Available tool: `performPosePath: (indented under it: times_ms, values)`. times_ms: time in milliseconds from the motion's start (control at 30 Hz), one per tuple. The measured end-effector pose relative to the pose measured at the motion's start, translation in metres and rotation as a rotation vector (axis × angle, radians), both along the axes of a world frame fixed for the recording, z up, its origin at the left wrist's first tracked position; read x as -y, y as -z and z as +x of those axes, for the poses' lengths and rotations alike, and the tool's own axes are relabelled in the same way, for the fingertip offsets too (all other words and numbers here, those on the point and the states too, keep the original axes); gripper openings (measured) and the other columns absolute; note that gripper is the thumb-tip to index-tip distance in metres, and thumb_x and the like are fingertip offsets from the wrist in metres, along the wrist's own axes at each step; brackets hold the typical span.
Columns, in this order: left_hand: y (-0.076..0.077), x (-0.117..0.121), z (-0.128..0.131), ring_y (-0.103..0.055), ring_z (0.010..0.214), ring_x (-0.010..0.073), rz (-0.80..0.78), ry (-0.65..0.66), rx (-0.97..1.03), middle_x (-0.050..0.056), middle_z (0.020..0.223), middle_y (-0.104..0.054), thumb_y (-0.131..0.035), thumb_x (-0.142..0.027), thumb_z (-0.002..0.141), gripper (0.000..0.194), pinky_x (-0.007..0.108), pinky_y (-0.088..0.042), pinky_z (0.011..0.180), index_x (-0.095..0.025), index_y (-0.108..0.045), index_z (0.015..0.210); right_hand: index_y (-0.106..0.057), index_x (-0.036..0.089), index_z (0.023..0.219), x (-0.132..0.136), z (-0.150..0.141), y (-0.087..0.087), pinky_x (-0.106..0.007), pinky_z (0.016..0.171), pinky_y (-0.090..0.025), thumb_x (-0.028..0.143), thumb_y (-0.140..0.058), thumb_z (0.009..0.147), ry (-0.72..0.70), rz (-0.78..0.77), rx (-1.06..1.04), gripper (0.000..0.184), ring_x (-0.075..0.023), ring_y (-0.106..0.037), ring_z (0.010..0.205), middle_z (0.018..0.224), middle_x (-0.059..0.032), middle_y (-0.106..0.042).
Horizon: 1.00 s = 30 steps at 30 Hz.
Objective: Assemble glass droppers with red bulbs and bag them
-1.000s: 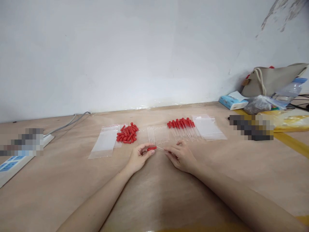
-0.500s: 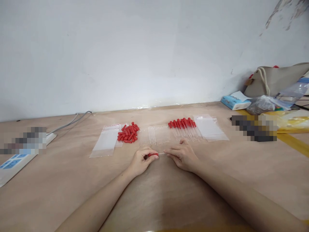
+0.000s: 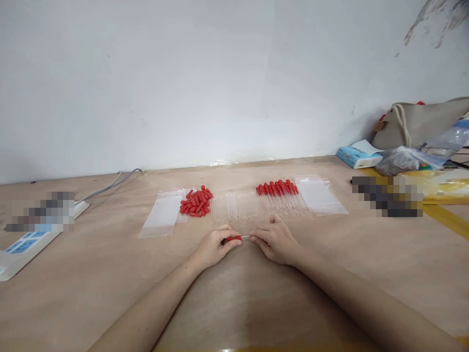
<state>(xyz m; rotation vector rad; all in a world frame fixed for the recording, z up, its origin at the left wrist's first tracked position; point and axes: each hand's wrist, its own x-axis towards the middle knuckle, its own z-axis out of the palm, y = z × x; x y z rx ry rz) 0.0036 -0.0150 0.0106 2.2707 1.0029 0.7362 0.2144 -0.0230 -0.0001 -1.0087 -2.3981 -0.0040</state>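
Between finger and thumb, my left hand [image 3: 217, 246] grips a red rubber dropper bulb [image 3: 233, 238], its open end facing right. My right hand [image 3: 274, 240] pinches a thin clear glass dropper tube [image 3: 245, 237] whose near end meets the bulb; how deep it sits inside cannot be seen. Beyond my left hand lies a pile of loose red bulbs [image 3: 196, 203]. Bare glass tubes [image 3: 234, 205] are lined up in the middle. Behind my right hand lies a row of droppers with red bulbs fitted [image 3: 280, 195].
Clear zip bags [image 3: 159, 215] lie left of the loose bulbs, and more zip bags [image 3: 320, 195] lie right of the droppers. A power strip [image 3: 32, 247] is at far left. A blue tissue pack [image 3: 359, 155], a grey bag [image 3: 428, 122] and a blurred-out dark object [image 3: 388, 196] are at right.
My right hand has come slightly closer to the left one, and less of the glass tube shows between them. The whole view has shifted a little.
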Motion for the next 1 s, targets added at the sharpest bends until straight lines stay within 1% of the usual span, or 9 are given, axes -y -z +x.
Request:
performPosePath:
  times_ms: [67, 200, 400, 467, 567, 633, 733, 867, 1000]
  values:
    - [0.000, -0.002, -0.005, -0.051, 0.068, 0.0117, 0.019, -0.004, -0.042, 0.002, 0.077, -0.057, -0.055, -0.032, 0.080, 0.020, 0.022, -0.041, 0.062, -0.018, -0.064, 0.091, -0.063, 0.020, 0.086, 0.001, 0.000, -0.001, -0.030, 0.069, -0.021, 0.022, -0.042, 0.085, -0.009, 0.008, 0.007, 0.021, -0.0098, -0.046, 0.059, 0.069, -0.0004, -0.062]
    - [0.004, -0.005, -0.014, -0.044, 0.057, 0.0089, 0.038, -0.090, -0.054, 0.000, 0.072, -0.052, -0.059, -0.035, 0.075, 0.028, 0.021, -0.039, 0.056, -0.018, -0.062, 0.097, -0.064, 0.021, 0.090, 0.003, 0.005, 0.000, -0.030, 0.072, -0.023, 0.022, -0.043, 0.085, 0.000, 0.015, 0.011, 0.021, -0.0118, -0.050, 0.068, 0.073, -0.0017, -0.061]
    - [0.005, -0.005, -0.015, -0.043, 0.055, 0.0079, 0.030, -0.086, -0.074, -0.001, 0.070, -0.050, -0.055, -0.034, 0.078, 0.022, 0.020, -0.037, 0.053, -0.018, -0.063, 0.091, -0.064, 0.021, 0.090, 0.002, 0.016, 0.006, -0.029, 0.071, -0.027, 0.022, -0.043, 0.085, 0.028, -0.033, -0.026, 0.021, -0.0130, -0.051, 0.072, 0.075, -0.0028, -0.060]
    - [0.004, -0.004, -0.012, -0.044, 0.056, 0.0082, 0.057, -0.088, -0.071, 0.000, 0.075, -0.052, -0.058, -0.036, 0.076, 0.026, 0.020, -0.039, 0.054, -0.019, -0.062, 0.096, -0.064, 0.021, 0.089, 0.001, 0.015, 0.006, -0.029, 0.071, -0.028, 0.023, -0.043, 0.085, 0.027, -0.027, -0.029, 0.021, -0.0127, -0.051, 0.071, 0.074, -0.0025, -0.060]
    - [0.003, -0.001, -0.006, -0.048, 0.061, 0.0093, 0.089, -0.101, -0.035, 0.003, 0.090, -0.055, -0.061, -0.039, 0.074, 0.037, 0.022, -0.042, 0.059, -0.021, -0.059, 0.105, -0.064, 0.019, 0.087, 0.001, 0.010, 0.005, -0.029, 0.070, -0.028, 0.022, -0.042, 0.086, 0.011, -0.017, -0.050, 0.022, -0.0119, -0.051, 0.069, 0.073, -0.0024, -0.061]
    - [0.003, 0.001, -0.002, -0.053, 0.069, 0.0113, 0.095, -0.091, 0.012, 0.004, 0.091, -0.058, -0.056, -0.036, 0.078, 0.029, 0.024, -0.044, 0.065, -0.021, -0.060, 0.103, -0.063, 0.018, 0.087, 0.002, 0.007, 0.004, -0.029, 0.070, -0.028, 0.022, -0.041, 0.087, -0.009, -0.008, -0.071, 0.023, -0.0113, -0.051, 0.068, 0.075, -0.0029, -0.062]
    - [0.003, 0.003, 0.003, -0.056, 0.077, 0.0136, 0.098, -0.049, 0.071, 0.004, 0.084, -0.061, -0.049, -0.030, 0.084, 0.020, 0.026, -0.045, 0.071, -0.019, -0.063, 0.092, -0.062, 0.018, 0.091, 0.002, 0.005, 0.004, -0.029, 0.069, -0.027, 0.021, -0.041, 0.087, -0.043, 0.018, -0.098, 0.022, -0.0105, -0.051, 0.067, 0.077, -0.0030, -0.063]
    - [0.004, 0.005, 0.004, -0.057, 0.076, 0.0136, 0.066, 0.011, 0.079, 0.004, 0.082, -0.062, -0.048, -0.027, 0.085, 0.019, 0.026, -0.045, 0.070, -0.018, -0.063, 0.090, -0.062, 0.020, 0.093, 0.001, 0.006, 0.005, -0.030, 0.068, -0.025, 0.020, -0.042, 0.086, -0.065, 0.032, -0.104, 0.022, -0.0095, -0.048, 0.062, 0.072, -0.0015, -0.062]
    - [0.006, 0.003, 0.003, -0.057, 0.076, 0.0132, 0.053, 0.017, 0.097, 0.004, 0.082, -0.062, -0.050, -0.024, 0.083, 0.016, 0.025, -0.045, 0.070, -0.017, -0.063, 0.089, -0.063, 0.020, 0.089, 0.001, 0.006, 0.005, -0.030, 0.068, -0.024, 0.020, -0.042, 0.086, -0.048, 0.031, -0.129, 0.021, -0.0099, -0.047, 0.061, 0.070, -0.0013, -0.062]
